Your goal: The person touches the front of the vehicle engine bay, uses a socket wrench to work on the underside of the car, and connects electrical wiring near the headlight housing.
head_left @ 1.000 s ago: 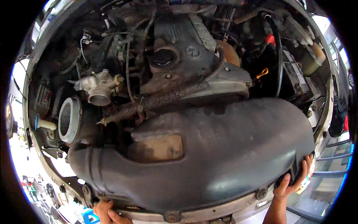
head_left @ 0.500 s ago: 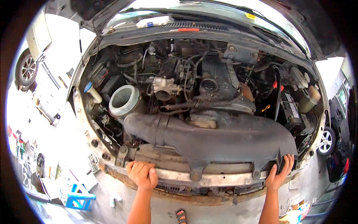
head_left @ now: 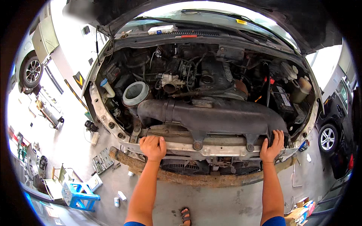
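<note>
Right hand [head_left: 272, 147] grasps the duct [head_left: 228, 116], apparently steadying it just behind the crossbar [head_left: 223, 151], where the left hand [head_left: 152, 147] is clasped; the next move likely calls for even control from both sides.

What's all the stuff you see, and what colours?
Raised hood: 1, black, top
Flat box: 1, white, by windscreen
Engine cover: 1, dark grey, bay's middle
Round housing: 1, grey, bay's left
Metal part: 1, silver, left of engine cover
Battery: 1, black, bay's right
Big duct: 1, black, bay's front
Front bar: 1, pale, below duct
Beam: 1, rusty brown, below front bar
Stool: 1, blue, floor, lower left
Tool set: 1, grey, floor, left
Wheels: 2, silvery spokes, left and right
Dark car: 1, black, right edge
Edge clutter: too blurred to count
Sandalled foot: 1, dark sandal, bottom middle
Left hand: 1, bare, on front bar
Right hand: 1, bare, at duct's right end
</note>
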{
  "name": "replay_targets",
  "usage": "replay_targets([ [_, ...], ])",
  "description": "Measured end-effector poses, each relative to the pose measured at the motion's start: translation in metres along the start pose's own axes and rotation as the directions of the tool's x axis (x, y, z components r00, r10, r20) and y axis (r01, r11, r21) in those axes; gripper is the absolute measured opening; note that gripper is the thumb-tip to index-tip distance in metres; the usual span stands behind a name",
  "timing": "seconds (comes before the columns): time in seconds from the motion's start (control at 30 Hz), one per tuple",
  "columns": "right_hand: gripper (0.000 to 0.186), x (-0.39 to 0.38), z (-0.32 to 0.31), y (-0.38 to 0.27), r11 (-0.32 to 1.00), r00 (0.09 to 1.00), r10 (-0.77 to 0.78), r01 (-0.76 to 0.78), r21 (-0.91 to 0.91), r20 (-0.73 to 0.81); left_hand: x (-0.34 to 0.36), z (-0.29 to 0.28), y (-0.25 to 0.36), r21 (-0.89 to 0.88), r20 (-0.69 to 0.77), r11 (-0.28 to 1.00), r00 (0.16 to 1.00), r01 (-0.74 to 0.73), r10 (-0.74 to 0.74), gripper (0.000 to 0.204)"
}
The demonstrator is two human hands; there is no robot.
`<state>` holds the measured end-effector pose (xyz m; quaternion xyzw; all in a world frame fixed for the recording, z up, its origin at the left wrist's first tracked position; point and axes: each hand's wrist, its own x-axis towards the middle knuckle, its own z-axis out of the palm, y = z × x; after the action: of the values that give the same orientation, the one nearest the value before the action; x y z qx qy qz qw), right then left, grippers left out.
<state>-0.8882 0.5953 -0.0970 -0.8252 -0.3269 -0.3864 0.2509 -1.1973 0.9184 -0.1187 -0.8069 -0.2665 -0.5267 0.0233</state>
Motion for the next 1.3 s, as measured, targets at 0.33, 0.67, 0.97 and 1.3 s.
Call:
replay_targets([
  [0.33,0.037,-0.004,-0.005,0.003,1.000,1.000,0.014,-0.014,0.006,-0.007,0.000,-0.008,0.006,0.102,0.105,0.995,0.994,0.006,-0.017,0.023],
  [0.67,0.038,-0.008,-0.007,-0.002,0.999,0.999,0.041,-0.040,0.008,-0.014,-0.006,-0.005,0.002,0.111,0.084,0.994,0.996,0.014,-0.023,0.023],
  [0.97,0.039,-0.014,-0.002,0.000,1.000,0.999,0.023,-0.023,0.001,-0.033,-0.009,-0.002,0.002,0.061,0.071,0.996,0.995,0.069,-0.073,0.031],
  [1.3,0.038,-0.020,-0.001,-0.002,0.999,0.999,0.035,-0.035,-0.010,-0.033,-0.011,-0.002,0.000,0.050,0.055,0.996,0.996,0.068,-0.071,0.033],
])
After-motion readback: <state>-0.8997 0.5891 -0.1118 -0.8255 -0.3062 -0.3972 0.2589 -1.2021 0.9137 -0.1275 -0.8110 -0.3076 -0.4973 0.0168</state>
